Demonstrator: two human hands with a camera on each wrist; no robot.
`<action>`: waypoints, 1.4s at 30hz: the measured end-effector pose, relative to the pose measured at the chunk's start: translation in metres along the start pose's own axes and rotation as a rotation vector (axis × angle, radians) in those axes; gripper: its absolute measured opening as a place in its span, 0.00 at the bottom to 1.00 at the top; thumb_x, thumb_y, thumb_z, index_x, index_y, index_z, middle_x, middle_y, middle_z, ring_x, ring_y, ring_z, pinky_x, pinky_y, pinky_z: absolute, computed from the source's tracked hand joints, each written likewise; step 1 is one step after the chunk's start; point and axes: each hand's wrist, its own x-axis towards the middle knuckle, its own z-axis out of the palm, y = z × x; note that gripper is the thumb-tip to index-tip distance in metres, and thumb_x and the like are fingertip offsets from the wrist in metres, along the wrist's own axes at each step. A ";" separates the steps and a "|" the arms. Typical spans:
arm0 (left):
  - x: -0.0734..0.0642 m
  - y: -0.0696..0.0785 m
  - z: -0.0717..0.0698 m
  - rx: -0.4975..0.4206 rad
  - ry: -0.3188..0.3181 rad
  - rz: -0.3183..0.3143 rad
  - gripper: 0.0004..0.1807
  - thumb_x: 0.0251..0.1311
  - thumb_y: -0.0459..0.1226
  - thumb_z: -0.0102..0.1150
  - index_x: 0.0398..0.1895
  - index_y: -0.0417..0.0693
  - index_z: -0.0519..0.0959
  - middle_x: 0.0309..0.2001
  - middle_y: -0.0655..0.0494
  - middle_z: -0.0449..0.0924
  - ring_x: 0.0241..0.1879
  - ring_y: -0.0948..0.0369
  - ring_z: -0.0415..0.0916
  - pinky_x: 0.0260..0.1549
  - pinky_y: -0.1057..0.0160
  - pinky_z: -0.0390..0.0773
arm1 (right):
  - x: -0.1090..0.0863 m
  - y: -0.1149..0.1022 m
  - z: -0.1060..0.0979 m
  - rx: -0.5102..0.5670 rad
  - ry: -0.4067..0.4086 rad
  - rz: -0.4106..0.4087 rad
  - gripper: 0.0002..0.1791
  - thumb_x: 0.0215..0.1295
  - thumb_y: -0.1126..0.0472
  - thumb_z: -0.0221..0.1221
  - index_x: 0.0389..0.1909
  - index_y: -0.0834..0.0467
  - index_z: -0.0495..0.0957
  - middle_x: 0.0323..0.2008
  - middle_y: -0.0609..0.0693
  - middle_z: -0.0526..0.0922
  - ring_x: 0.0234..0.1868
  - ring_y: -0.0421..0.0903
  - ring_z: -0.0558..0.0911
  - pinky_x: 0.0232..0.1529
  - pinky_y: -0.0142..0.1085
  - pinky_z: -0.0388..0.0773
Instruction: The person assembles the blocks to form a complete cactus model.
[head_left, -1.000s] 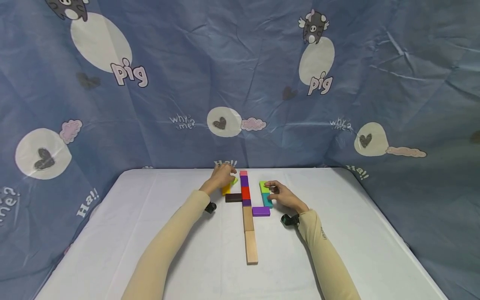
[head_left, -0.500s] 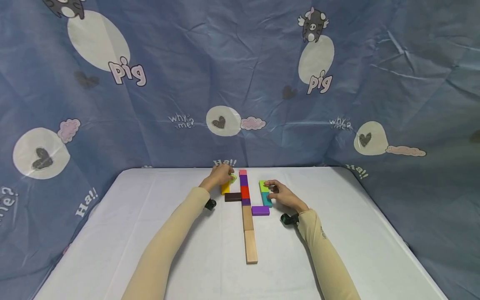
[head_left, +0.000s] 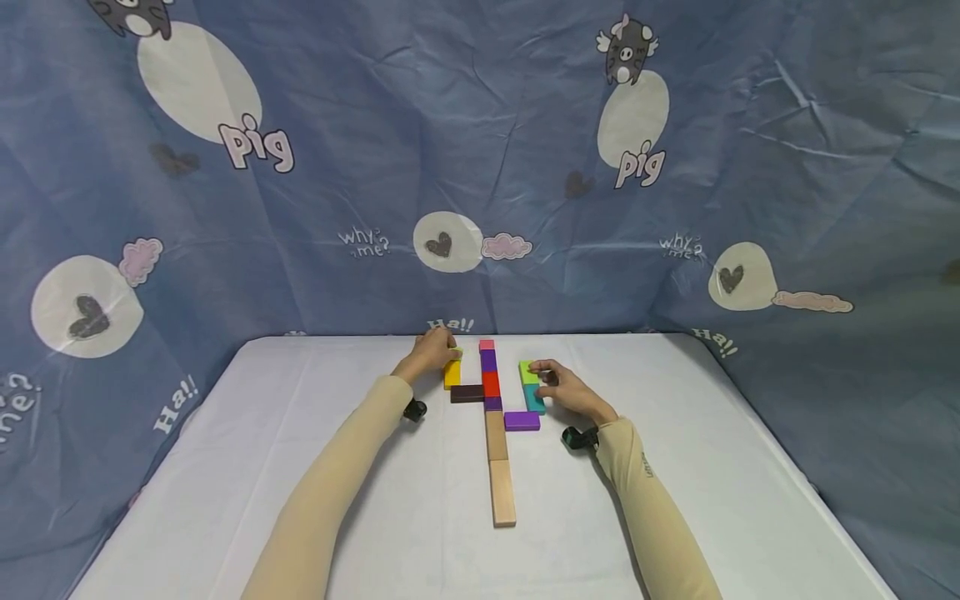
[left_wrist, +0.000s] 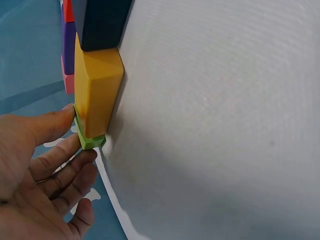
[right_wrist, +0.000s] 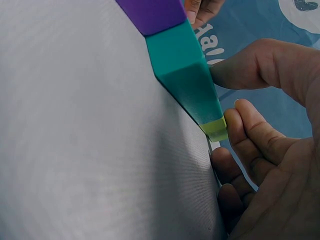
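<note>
In the left wrist view, my left hand (head_left: 432, 351) pinches a green block (left_wrist: 90, 143) between thumb and index finger, its other fingers loosely bent. The green block sits right at the end of a yellow block (left_wrist: 100, 85). My right hand (head_left: 573, 392) lies beside a teal block (right_wrist: 184, 67) and a lime block (right_wrist: 215, 130) that stand end to end. The right thumb tip is right at the teal block's side, and the index fingertip is at the lime block. The right fingers are relaxed and spread around the two blocks.
A straight row of pink, purple, red and wooden blocks (head_left: 498, 492) runs down the middle of the white table (head_left: 375, 533). A dark brown block (head_left: 467, 393) branches left from it, and a purple block (head_left: 522, 421) branches right. A blue printed cloth (head_left: 480, 167) hangs behind.
My left hand has moved slightly left with the green block, bringing it from a slant beside the yellow block into line with its far end. The right hand has stayed put.
</note>
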 end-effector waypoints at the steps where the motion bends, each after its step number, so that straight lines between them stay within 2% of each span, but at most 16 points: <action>1: 0.000 0.000 0.000 0.003 -0.003 -0.002 0.18 0.64 0.43 0.60 0.49 0.39 0.79 0.49 0.47 0.81 0.50 0.52 0.74 0.62 0.48 0.61 | 0.000 0.000 0.000 0.001 -0.002 -0.004 0.28 0.58 0.63 0.62 0.61 0.55 0.69 0.61 0.56 0.73 0.59 0.53 0.69 0.65 0.51 0.61; 6: -0.003 -0.001 -0.002 0.010 -0.023 -0.009 0.18 0.64 0.44 0.59 0.49 0.40 0.78 0.47 0.48 0.80 0.47 0.53 0.73 0.61 0.49 0.62 | -0.001 0.000 -0.001 0.001 -0.008 -0.011 0.28 0.58 0.62 0.61 0.61 0.55 0.68 0.61 0.56 0.73 0.58 0.53 0.69 0.64 0.51 0.61; 14: -0.011 -0.002 -0.006 -0.029 -0.036 0.009 0.19 0.64 0.44 0.59 0.50 0.38 0.78 0.46 0.47 0.81 0.42 0.55 0.74 0.57 0.50 0.68 | -0.001 -0.002 -0.001 -0.006 -0.006 -0.001 0.28 0.57 0.63 0.62 0.61 0.55 0.69 0.61 0.56 0.73 0.59 0.54 0.69 0.65 0.51 0.61; 25: -0.012 -0.006 -0.005 -0.048 -0.021 0.026 0.19 0.64 0.45 0.60 0.49 0.39 0.79 0.46 0.48 0.82 0.44 0.54 0.74 0.54 0.52 0.70 | 0.001 -0.001 0.000 -0.010 0.000 -0.003 0.28 0.58 0.63 0.62 0.61 0.55 0.69 0.61 0.56 0.73 0.58 0.53 0.70 0.65 0.51 0.62; 34: -0.014 -0.011 -0.003 -0.119 -0.014 0.038 0.21 0.70 0.46 0.51 0.53 0.38 0.77 0.48 0.45 0.80 0.42 0.55 0.74 0.47 0.55 0.75 | 0.001 0.001 -0.001 -0.016 -0.002 -0.021 0.29 0.58 0.63 0.62 0.62 0.58 0.68 0.61 0.58 0.73 0.59 0.54 0.70 0.64 0.52 0.62; 37: -0.019 -0.015 -0.003 -0.148 -0.003 0.045 0.22 0.71 0.46 0.49 0.55 0.37 0.76 0.48 0.44 0.79 0.41 0.55 0.73 0.46 0.55 0.76 | 0.001 0.001 0.000 -0.010 -0.002 -0.015 0.29 0.58 0.63 0.62 0.62 0.57 0.68 0.61 0.58 0.72 0.59 0.54 0.70 0.64 0.51 0.62; 42: -0.036 -0.022 -0.001 -0.182 0.037 0.070 0.23 0.70 0.45 0.50 0.57 0.34 0.74 0.49 0.41 0.77 0.44 0.52 0.75 0.46 0.53 0.77 | 0.001 0.000 -0.001 -0.014 -0.002 -0.002 0.29 0.58 0.63 0.62 0.62 0.56 0.68 0.61 0.57 0.72 0.59 0.54 0.69 0.65 0.51 0.61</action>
